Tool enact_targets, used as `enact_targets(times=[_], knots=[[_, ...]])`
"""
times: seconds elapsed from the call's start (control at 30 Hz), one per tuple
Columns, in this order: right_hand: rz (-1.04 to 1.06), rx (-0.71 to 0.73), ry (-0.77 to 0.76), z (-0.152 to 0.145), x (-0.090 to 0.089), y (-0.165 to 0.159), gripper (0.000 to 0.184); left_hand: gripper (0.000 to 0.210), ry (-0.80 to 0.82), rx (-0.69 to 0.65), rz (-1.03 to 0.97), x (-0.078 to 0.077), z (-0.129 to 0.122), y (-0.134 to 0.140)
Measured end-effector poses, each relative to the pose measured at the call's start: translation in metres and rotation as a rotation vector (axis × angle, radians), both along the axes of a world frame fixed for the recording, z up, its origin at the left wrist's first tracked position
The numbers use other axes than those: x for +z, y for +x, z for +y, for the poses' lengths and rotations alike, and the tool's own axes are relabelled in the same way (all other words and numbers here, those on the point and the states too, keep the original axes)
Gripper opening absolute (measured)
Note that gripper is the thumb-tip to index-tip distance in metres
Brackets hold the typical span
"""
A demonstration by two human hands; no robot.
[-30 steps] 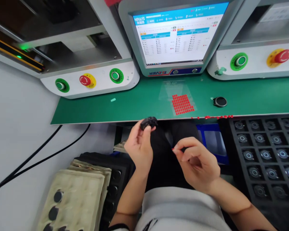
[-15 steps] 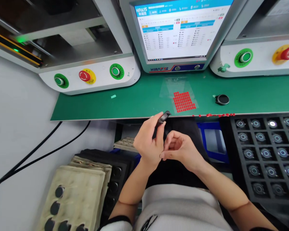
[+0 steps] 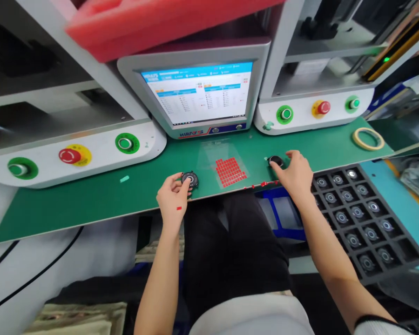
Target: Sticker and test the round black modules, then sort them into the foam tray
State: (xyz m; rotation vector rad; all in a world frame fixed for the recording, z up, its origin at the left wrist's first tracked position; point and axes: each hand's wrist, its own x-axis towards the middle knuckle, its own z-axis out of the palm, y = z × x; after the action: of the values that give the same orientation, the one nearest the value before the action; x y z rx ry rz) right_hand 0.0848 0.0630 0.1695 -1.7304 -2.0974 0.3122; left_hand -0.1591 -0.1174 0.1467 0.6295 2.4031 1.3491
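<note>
My left hand (image 3: 174,195) pinches a round black watch case (image 3: 190,179) between thumb and fingers, just above the front edge of the green bench (image 3: 91,200). On the back of that hand sits a small red sticker (image 3: 179,208). Over at the right, my right hand (image 3: 296,173) reaches to a second dark watch case (image 3: 275,161) lying on the bench. The thumb touches this case; the fingertips stand apart from the thumb, around the case's far side. Between my hands lies a clear sheet with rows of red stickers (image 3: 230,172).
A monitor (image 3: 199,100) stands behind the sheet, flanked by machines with green buttons (image 3: 125,143) and red stop buttons (image 3: 323,107). A black tray (image 3: 361,242) of watch cases is at right, with a tape roll (image 3: 368,139) beyond. Loose red stickers (image 3: 263,184) line the bench edge.
My hands have parted from in front of my lap. The left has brought its watch case over the bench edge; the right has moved out to the other watch case. The view has shifted.
</note>
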Motion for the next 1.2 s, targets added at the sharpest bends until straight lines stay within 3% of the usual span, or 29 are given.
enact_targets(times=[0.13,0.37,0.43,0.53,0.6,0.67,0.73,0.8,0.83,0.9,0.97,1.03,1.2], knots=[[-0.058,-0.009,-0.077,0.016,-0.005,-0.012,0.044,0.035,-0.110,-0.001,0.107,-0.005,0.012,-0.013],[0.217,0.156,-0.179,0.007,0.003,-0.002,0.040,0.033,-0.216,-0.032,0.213,-0.001,0.007,-0.013],[0.505,0.290,-0.281,-0.006,0.009,0.007,0.044,0.032,-0.216,-0.027,0.253,-0.002,0.007,-0.013],[1.113,0.485,-0.498,-0.036,0.018,0.013,0.054,0.030,-0.201,-0.011,0.320,0.001,0.007,-0.005],[1.329,0.566,-0.594,-0.057,0.023,0.010,0.057,0.029,-0.133,-0.015,0.321,0.009,0.003,0.014],[1.386,0.650,-0.644,-0.078,0.027,0.004,0.053,0.033,0.047,-0.134,0.121,0.021,-0.003,0.042],[1.386,0.740,-0.666,-0.094,0.027,-0.004,0.049,0.046,0.300,-0.410,-0.354,0.034,-0.011,0.074],[1.343,0.812,-0.666,-0.107,0.027,-0.009,0.046,0.056,0.487,-0.571,-0.813,0.045,-0.018,0.101],[1.312,0.837,-0.659,-0.112,0.027,-0.011,0.045,0.055,0.543,-0.577,-0.970,0.049,-0.021,0.110],[1.245,0.856,-0.623,-0.119,0.027,-0.011,0.045,0.046,0.608,-0.466,-1.090,0.054,-0.026,0.119],[1.199,0.837,-0.534,-0.125,0.030,-0.009,0.042,0.035,0.639,-0.327,-0.993,0.054,-0.032,0.119],[1.186,0.821,-0.425,-0.131,0.035,-0.006,0.039,0.028,0.650,-0.240,-0.763,0.053,-0.039,0.117],[1.142,0.778,-0.206,-0.142,0.048,-0.003,0.031,0.013,0.569,-0.271,-0.242,0.057,-0.055,0.117]])
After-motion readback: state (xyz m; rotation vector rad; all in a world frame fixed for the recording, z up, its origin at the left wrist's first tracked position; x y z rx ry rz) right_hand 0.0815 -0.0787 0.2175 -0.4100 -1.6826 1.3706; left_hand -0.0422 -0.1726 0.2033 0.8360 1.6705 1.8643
